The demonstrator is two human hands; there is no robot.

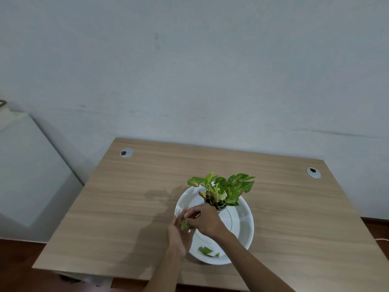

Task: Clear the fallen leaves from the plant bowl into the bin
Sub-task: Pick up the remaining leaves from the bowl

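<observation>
Step in hand: I judge I am gathering; both hands meet over the left part of the white plant bowl (244,226), passing a picked leaf (184,225) between them.
Left hand (179,234): palm turned up, fingers (182,213) loosely curled, cupping the picked leaf from below and to the left.
Right hand (205,221): fingers pinched down onto the same leaf at their tips; whether they grip it or are letting it go, I cannot tell.
Remaining leaf (205,250): lies flat on the bowl floor, below and slightly right of my fingers, near the bowl's near rim, apart from both hands.
Its axis: long axis runs roughly left to right, the broad blade on the left, the thin end trailing right toward a smaller scrap.
Plant (223,189): stands upright beyond my right fingers, at the bowl's far side.
Bin: not certain; a pale box (27,165) stands well left of the desk (126,207).
Next move: I expect to reach the right fingers back toward me, pinch the remaining leaf, add it to the left palm, then carry all to the bin.
</observation>
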